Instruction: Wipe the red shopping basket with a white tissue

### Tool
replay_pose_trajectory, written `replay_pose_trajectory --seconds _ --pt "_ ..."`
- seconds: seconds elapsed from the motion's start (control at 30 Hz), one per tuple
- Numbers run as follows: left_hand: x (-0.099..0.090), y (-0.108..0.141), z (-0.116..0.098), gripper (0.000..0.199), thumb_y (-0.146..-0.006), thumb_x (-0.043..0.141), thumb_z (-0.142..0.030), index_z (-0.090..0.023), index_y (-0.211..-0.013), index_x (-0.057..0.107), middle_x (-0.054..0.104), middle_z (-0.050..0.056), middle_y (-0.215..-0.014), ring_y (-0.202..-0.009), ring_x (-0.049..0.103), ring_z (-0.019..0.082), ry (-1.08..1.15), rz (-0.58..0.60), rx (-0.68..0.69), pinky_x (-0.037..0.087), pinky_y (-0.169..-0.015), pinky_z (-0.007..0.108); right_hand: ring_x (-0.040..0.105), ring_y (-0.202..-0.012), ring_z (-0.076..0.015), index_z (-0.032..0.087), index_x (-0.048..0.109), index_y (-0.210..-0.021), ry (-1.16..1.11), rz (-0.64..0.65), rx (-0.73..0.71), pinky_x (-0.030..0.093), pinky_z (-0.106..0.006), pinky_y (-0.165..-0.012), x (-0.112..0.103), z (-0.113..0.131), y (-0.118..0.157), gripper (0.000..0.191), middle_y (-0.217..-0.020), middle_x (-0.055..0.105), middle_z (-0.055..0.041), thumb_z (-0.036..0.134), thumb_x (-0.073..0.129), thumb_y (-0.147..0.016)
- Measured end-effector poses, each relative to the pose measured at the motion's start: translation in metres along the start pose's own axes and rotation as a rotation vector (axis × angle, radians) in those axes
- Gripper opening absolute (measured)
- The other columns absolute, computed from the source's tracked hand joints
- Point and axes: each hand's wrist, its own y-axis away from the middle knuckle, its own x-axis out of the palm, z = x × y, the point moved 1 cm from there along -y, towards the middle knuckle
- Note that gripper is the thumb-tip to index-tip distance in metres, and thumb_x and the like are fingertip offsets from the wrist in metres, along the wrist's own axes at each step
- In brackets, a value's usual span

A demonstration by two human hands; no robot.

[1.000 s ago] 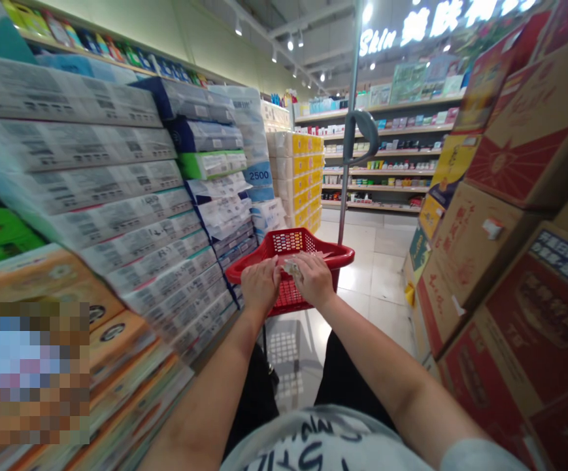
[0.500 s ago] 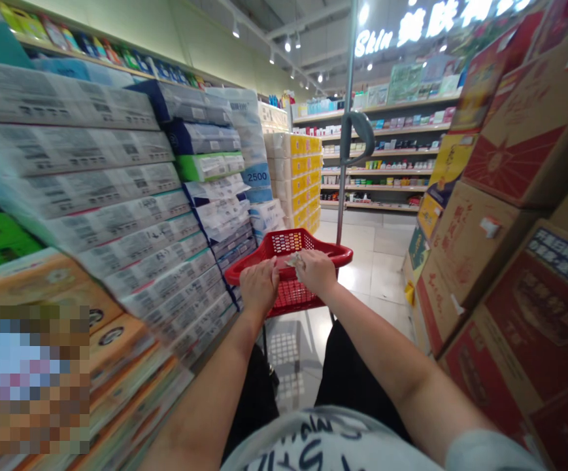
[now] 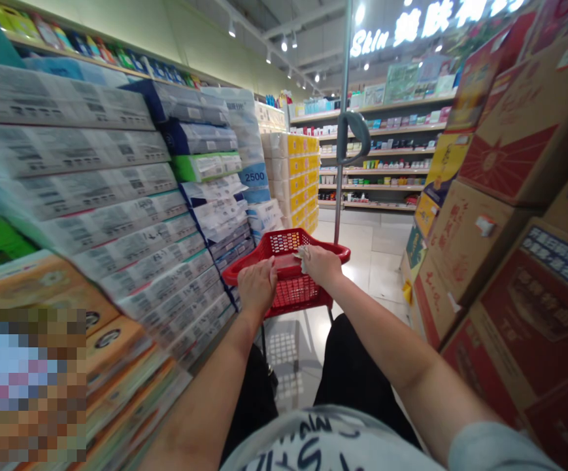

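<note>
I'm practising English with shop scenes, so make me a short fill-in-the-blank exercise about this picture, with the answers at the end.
1. The perforated plastic cart basket beside the left hand is ____ in colour.
2. The crumpled pale scrap is held in the person's ____ hand.
3. The tall white-and-blue package shows the number ____.
4. The only English word visible on the glowing white overhead sign is ____.

Missing words: red; right; 2500; Skin.
</note>
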Motion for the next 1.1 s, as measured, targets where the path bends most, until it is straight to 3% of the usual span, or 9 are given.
replay_pose_trajectory --seconds 0.1,0.2,0.27,0.5,0.6,0.73,0.8,0.93,1.1 --pt "0.0 0.0 -0.001 0.04 -0.099 0.034 -0.035 -0.021 -0.129 0.056 0.067 0.007 -0.12 -0.105 0.06 0.023 0.01 0.0 0.0 0.036 -0.092 0.041 0.066 -0.087 -0.0218 0.018 0.065 -0.107 0.017 -0.063 0.016 0.047 -0.033 -0.081 0.005 -0.001 0.003 0.031 -0.098 0.071 -0.0094 0.034 0.039 -0.1" --pt "-0.001 0.001 -0.001 0.04 -0.098 0.035 -0.035 -0.021 -0.128 0.057 0.067 0.007 -0.12 -0.106 0.06 0.023 0.018 -0.005 -0.01 0.036 -0.093 0.041 0.059 -0.111 -0.0244 0.012 0.058 -0.124 -0.001 -0.263 -0.112 0.04 -0.038 -0.1 0.017 -0.002 0.025 0.035 -0.121 0.064 -0.014 0.025 0.041 -0.097" --pt "-0.002 0.001 0.001 0.04 -0.098 0.034 -0.036 -0.021 -0.128 0.057 0.067 0.007 -0.121 -0.106 0.06 0.023 0.019 0.0 -0.012 0.036 -0.092 0.041 0.055 -0.117 -0.0246 0.012 0.056 -0.127 -0.009 -0.302 -0.178 0.036 -0.04 -0.104 0.019 -0.002 0.032 0.037 -0.127 0.061 -0.0134 0.025 0.042 -0.096" --pt "-0.002 0.0 0.0 0.041 -0.099 0.033 -0.035 -0.022 -0.129 0.056 0.067 0.007 -0.121 -0.105 0.06 0.024 0.022 0.022 -0.016 0.035 -0.093 0.041 0.066 -0.076 -0.0219 0.019 0.069 -0.091 0.042 0.066 0.122 0.046 -0.033 -0.074 0.0 -0.004 -0.006 0.045 -0.083 0.071 -0.0088 0.044 0.033 -0.101" --pt "-0.002 0.001 -0.001 0.041 -0.099 0.033 -0.035 -0.021 -0.129 0.056 0.066 0.007 -0.121 -0.106 0.06 0.023 0.031 0.016 -0.016 0.035 -0.094 0.041 0.065 -0.087 -0.0235 0.015 0.067 -0.103 0.044 -0.109 0.047 0.044 -0.036 -0.083 0.008 -0.006 0.009 0.038 -0.094 0.071 -0.0121 0.037 0.036 -0.1" --pt "-0.002 0.002 0.0 0.041 -0.099 0.033 -0.036 -0.021 -0.129 0.056 0.066 0.007 -0.122 -0.107 0.059 0.023 0.033 0.014 -0.012 0.035 -0.093 0.041 0.053 -0.119 -0.0251 0.016 0.058 -0.127 -0.022 -0.359 -0.236 0.034 -0.04 -0.103 0.019 -0.013 0.039 0.037 -0.127 0.061 -0.0118 0.027 0.044 -0.094" --pt "-0.002 0.001 0.0 0.041 -0.099 0.033 -0.036 -0.021 -0.129 0.056 0.066 0.007 -0.121 -0.107 0.059 0.024 0.027 0.017 -0.011 0.035 -0.093 0.041 0.056 -0.111 -0.0237 0.016 0.061 -0.122 -0.033 -0.324 -0.239 0.036 -0.037 -0.098 0.016 -0.016 0.035 0.034 -0.119 0.065 -0.0106 0.027 0.045 -0.094" --pt "-0.003 0.0 -0.001 0.041 -0.099 0.032 -0.036 -0.021 -0.129 0.056 0.066 0.007 -0.121 -0.106 0.06 0.023 0.023 0.016 -0.019 0.035 -0.093 0.041 0.061 -0.082 -0.0208 0.016 0.067 -0.101 -0.005 -0.18 -0.051 0.04 -0.033 -0.081 0.008 -0.016 0.016 0.028 -0.085 0.07 -0.0076 0.03 0.044 -0.096" --pt "-0.003 0.001 -0.001 0.042 -0.098 0.033 -0.036 -0.021 -0.129 0.056 0.067 0.008 -0.121 -0.106 0.06 0.024 0.033 0.018 -0.011 0.036 -0.093 0.041 0.054 -0.114 -0.0247 0.017 0.059 -0.123 -0.041 -0.358 -0.203 0.034 -0.04 -0.101 0.018 -0.018 0.037 0.035 -0.122 0.063 -0.0104 0.026 0.047 -0.092"
